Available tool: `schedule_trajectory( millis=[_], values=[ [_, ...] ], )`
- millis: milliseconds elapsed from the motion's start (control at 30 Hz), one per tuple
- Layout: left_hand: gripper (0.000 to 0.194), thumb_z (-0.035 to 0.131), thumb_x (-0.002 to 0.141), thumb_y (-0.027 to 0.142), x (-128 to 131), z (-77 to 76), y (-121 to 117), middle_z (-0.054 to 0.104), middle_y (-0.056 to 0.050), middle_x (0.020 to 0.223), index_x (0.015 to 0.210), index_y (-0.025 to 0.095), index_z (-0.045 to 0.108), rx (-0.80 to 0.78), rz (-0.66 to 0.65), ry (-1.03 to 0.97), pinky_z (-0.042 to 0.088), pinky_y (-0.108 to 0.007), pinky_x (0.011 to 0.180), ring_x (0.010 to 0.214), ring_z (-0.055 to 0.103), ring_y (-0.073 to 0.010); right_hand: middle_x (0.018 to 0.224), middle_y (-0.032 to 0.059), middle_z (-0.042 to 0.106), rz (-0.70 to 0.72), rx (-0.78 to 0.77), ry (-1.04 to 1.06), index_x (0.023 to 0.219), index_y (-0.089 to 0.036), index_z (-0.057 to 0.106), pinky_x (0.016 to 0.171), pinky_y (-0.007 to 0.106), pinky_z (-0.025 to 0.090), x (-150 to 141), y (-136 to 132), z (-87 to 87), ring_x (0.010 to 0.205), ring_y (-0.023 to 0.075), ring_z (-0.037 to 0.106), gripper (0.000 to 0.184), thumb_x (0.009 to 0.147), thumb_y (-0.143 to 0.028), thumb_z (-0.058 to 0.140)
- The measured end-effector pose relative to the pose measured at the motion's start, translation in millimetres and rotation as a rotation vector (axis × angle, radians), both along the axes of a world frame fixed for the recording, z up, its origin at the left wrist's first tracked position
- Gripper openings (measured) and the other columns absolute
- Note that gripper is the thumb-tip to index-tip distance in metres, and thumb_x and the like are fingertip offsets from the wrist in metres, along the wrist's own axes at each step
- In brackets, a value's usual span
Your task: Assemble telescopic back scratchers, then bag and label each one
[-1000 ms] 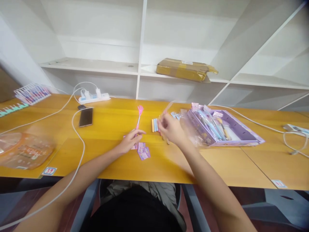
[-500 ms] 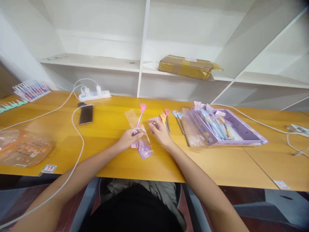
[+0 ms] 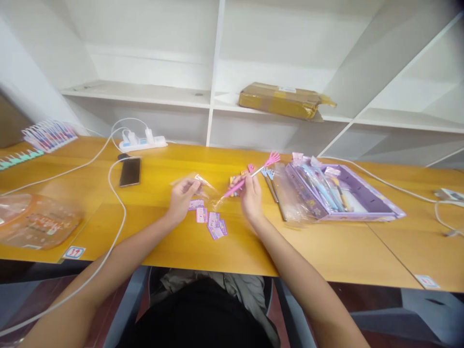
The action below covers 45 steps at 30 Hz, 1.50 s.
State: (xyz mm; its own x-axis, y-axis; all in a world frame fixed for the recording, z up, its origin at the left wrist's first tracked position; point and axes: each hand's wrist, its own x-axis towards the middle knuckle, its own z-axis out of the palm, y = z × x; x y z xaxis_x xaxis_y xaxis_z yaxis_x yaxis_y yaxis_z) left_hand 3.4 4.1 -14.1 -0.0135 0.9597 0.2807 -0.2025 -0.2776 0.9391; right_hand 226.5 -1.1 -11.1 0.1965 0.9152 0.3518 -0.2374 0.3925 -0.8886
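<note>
My right hand (image 3: 251,198) is closed around a pink back scratcher (image 3: 258,170), tilted with its hand-shaped head up and to the right. The pink handle points down-left toward my left hand (image 3: 183,195), whose fingers pinch a clear plastic bag (image 3: 205,182). The handle's lower end is at the bag's side; whether it is inside I cannot tell. Several small purple and pink cards (image 3: 216,229) lie below my hands. Partly hidden behind my right hand are more back scratchers, pink and yellow. Two blue back scratchers (image 3: 270,174) lie just right of it.
A purple box (image 3: 362,216) at right holds bagged back scratchers, with a pile of clear bags (image 3: 295,205) against its left side. Farther left are a phone (image 3: 130,172), a power strip (image 3: 145,143), an orange bag (image 3: 43,224) and a white cable (image 3: 123,222) crossing over my left arm.
The pink back scratcher has passed from beside my left hand into my right hand. The clear bag came from the right and is now in my left hand, which has moved slightly left.
</note>
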Motion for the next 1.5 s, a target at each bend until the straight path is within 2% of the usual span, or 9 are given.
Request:
schedule_trajectory(
  millis=[100, 233, 333, 433, 567, 833, 1000, 1200, 1500],
  values=[
    [0.034, 0.087, 0.083, 0.049, -11, 3.9, 14, 0.078, -0.005, 0.093, 0.088, 0.018, 0.076, 0.000, 0.132, -0.181, 0.057, -0.027, 0.078, 0.083, 0.071, -0.0158, 0.074, -0.0025, 0.058, 0.083, 0.071, -0.401, 0.096, -0.027, 0.053, 0.060, 0.029, 0.049, 8, -7, 7.3, 0.061, 0.0158, 0.056, 0.037, 0.110, -0.060, 0.043],
    [0.038, 0.091, 0.078, 0.048, -23, 10.1, 25, 0.078, -0.006, 0.093, 0.089, 0.017, 0.072, -0.007, 0.140, -0.326, 0.059, -0.028, 0.077, 0.085, 0.073, -0.0166, 0.093, 0.0062, 0.072, 0.156, 0.159, -1.136, 0.107, -0.025, 0.064, 0.074, 0.033, 0.047, 7, -15, 6.4, 0.082, 0.0229, 0.067, 0.031, 0.112, -0.048, 0.043],
    [0.038, 0.089, 0.080, 0.048, -27, 12.9, 28, 0.076, -0.004, 0.089, 0.088, 0.017, 0.069, 0.009, 0.210, -0.365, 0.058, -0.028, 0.076, 0.082, 0.072, -0.0158, 0.097, 0.0078, 0.074, 0.118, 0.103, -1.320, 0.111, -0.025, 0.066, 0.073, 0.032, 0.044, 3, -15, 3.8, 0.085, 0.0243, 0.069, 0.030, 0.114, -0.041, 0.040],
    [0.036, 0.087, 0.082, 0.048, -30, 13.7, 30, 0.073, -0.002, 0.087, 0.088, 0.018, 0.067, 0.028, 0.297, -0.393, 0.057, -0.025, 0.075, 0.083, 0.071, -0.0144, 0.097, 0.0069, 0.075, 0.126, 0.080, -1.306, 0.112, -0.025, 0.066, 0.073, 0.030, 0.043, 4, -12, 3.1, 0.086, 0.0235, 0.070, 0.031, 0.115, -0.041, 0.040],
    [0.036, 0.089, 0.080, 0.046, -32, 13.8, 32, 0.073, -0.001, 0.086, 0.086, 0.018, 0.066, 0.015, 0.276, -0.402, 0.055, -0.022, 0.071, 0.080, 0.070, -0.0126, 0.093, 0.0053, 0.075, 0.237, 0.108, -1.229, 0.111, -0.025, 0.068, 0.077, 0.029, 0.046, 11, -10, 2.6, 0.085, 0.0222, 0.070, 0.033, 0.115, -0.042, 0.040],
    [0.042, 0.094, 0.075, 0.048, -27, 12.9, 32, 0.072, 0.001, 0.081, 0.085, 0.018, 0.065, -0.083, 0.145, -0.416, 0.057, -0.024, 0.068, 0.071, 0.069, -0.0109, 0.094, 0.0048, 0.074, 0.296, 0.094, -1.129, 0.111, -0.024, 0.068, 0.080, 0.031, 0.049, 10, -12, 4.0, 0.088, 0.0223, 0.068, 0.030, 0.114, -0.041, 0.043],
    [0.040, 0.096, 0.074, 0.042, -21, 11.5, 27, 0.075, -0.001, 0.086, 0.091, 0.017, 0.069, -0.128, 0.061, -0.405, 0.059, -0.025, 0.072, 0.078, 0.073, -0.0130, 0.102, 0.0057, 0.075, 0.334, 0.100, -1.093, 0.112, -0.024, 0.068, 0.083, 0.033, 0.049, 12, -9, 3.7, 0.093, 0.0223, 0.069, 0.033, 0.114, -0.038, 0.039],
    [0.041, 0.095, 0.075, 0.042, -14, 9.1, 19, 0.076, -0.002, 0.090, 0.095, 0.017, 0.070, -0.123, -0.071, -0.305, 0.061, -0.028, 0.078, 0.085, 0.076, -0.0161, 0.096, 0.0057, 0.075, 0.331, 0.107, -1.058, 0.110, -0.022, 0.070, 0.084, 0.034, 0.050, 10, -8, 1.7, 0.090, 0.0230, 0.067, 0.034, 0.113, -0.040, 0.042],
    [0.045, 0.097, 0.071, 0.042, -7, 3.7, 11, 0.080, -0.009, 0.094, 0.097, 0.013, 0.074, -0.246, -0.254, -0.119, 0.064, -0.036, 0.079, 0.085, 0.078, -0.0228, 0.095, 0.0045, 0.073, 0.276, 0.070, -1.024, 0.131, -0.020, 0.062, 0.074, 0.032, 0.047, 4, -14, 4.1, 0.079, 0.0201, 0.065, 0.031, 0.110, -0.039, 0.049]
  ],
)
